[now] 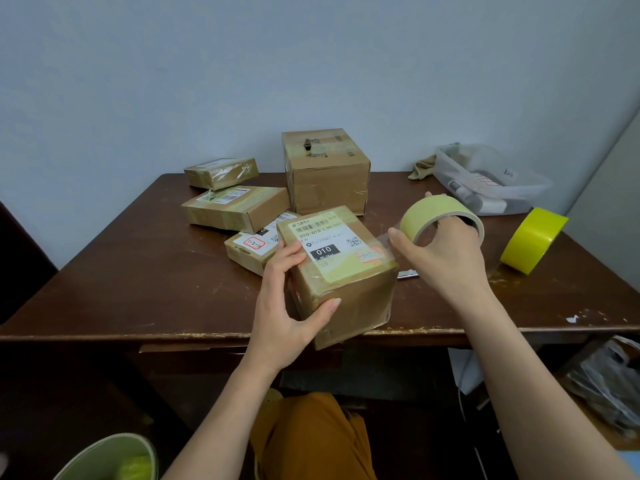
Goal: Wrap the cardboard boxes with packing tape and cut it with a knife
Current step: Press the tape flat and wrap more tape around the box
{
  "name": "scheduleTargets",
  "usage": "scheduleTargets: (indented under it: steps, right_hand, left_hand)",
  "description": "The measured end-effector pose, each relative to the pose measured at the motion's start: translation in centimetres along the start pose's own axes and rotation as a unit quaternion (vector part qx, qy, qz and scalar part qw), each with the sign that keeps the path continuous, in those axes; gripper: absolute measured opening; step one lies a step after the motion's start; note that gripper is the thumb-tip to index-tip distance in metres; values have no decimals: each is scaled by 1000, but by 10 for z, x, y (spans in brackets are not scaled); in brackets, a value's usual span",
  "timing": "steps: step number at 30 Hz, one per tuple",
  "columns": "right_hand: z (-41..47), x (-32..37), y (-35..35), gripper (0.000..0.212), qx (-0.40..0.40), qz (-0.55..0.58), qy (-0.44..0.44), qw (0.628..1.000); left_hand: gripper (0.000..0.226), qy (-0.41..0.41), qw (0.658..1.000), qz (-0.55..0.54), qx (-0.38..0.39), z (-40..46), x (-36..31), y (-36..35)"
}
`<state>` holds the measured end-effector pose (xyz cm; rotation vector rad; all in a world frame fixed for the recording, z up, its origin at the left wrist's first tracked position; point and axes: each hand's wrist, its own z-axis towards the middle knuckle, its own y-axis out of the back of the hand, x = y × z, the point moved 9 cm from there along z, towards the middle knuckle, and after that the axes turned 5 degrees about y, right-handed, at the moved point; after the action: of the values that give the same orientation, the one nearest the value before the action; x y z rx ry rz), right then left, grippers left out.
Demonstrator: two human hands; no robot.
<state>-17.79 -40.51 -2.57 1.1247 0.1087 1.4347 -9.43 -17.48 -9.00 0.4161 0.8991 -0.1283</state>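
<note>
The left hand (287, 299) grips the labelled box (341, 271) at the bench's (138, 271) near edge; the right hand (446, 254) holds the tape roll (438, 213)

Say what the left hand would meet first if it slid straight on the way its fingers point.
Probably the roll in the right hand, past the box top it grips; depth is unclear.

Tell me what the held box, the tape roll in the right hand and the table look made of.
Held box: brown cardboard, matte, creased at the corners, partly under glossy clear film. Tape roll: pale yellow-green plastic tape, likely on a card core; the pulled strip looks see-through. Table: dark brown wood, apparently varnished, scratched and chipped along the front edge.
</note>
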Motion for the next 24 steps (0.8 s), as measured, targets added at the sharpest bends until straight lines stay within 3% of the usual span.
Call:
scheduleTargets:
  steps: [5, 17, 24]
  right_hand:
    - [0, -8, -1, 56, -2, -5, -23, 1000]
    - [-5, -15, -11, 56, 23, -7, -54, 998]
    - [-18, -27, -31, 64, 4, 142, -88, 986]
  left_hand:
    - [70, 1, 1000, 1, 1, 0, 0, 0]
    - [69, -6, 1000, 1, -2, 0, 2, -1]
    - [69, -13, 1000, 0, -10, -2, 2, -1]
